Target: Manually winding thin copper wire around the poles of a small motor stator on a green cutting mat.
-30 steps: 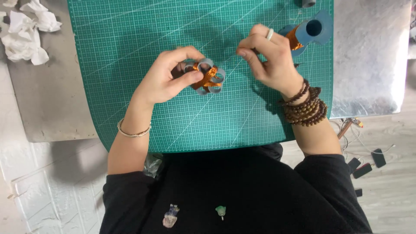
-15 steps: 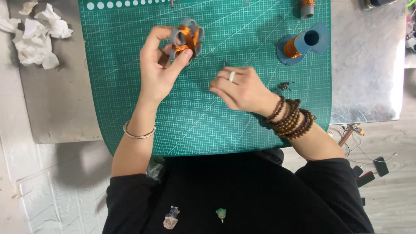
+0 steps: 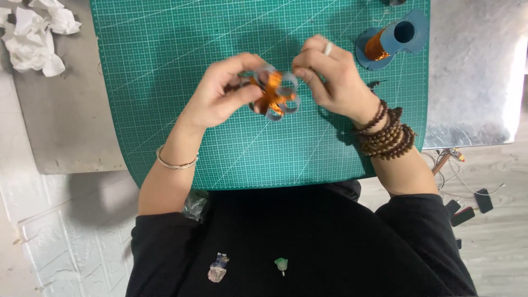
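Hands: left hand (image 3: 223, 99) and right hand (image 3: 330, 77) pinch a looped blue ornament (image 3: 273, 93) wound with copper wire
Ornament: held between both hands above the green cutting mat (image 3: 165, 66)
Nearby: blue wire spool (image 3: 390, 41); crumpled tissue (image 3: 33, 38)

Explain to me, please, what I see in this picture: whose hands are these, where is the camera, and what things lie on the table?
There is no machine here. A person works with two bare hands, and the camera sits on that person's head, looking down, so the arms enter from the bottom of the picture. The left hand and the right hand together hold a small piece made of grey-blue loops wound with orange wire, just above a green cutting mat. On the mat, to the upper right, lies a blue spool with orange wire on it. At the far left lie crumpled white papers. The right wrist wears brown bead bracelets; the left wrist wears a thin bangle.
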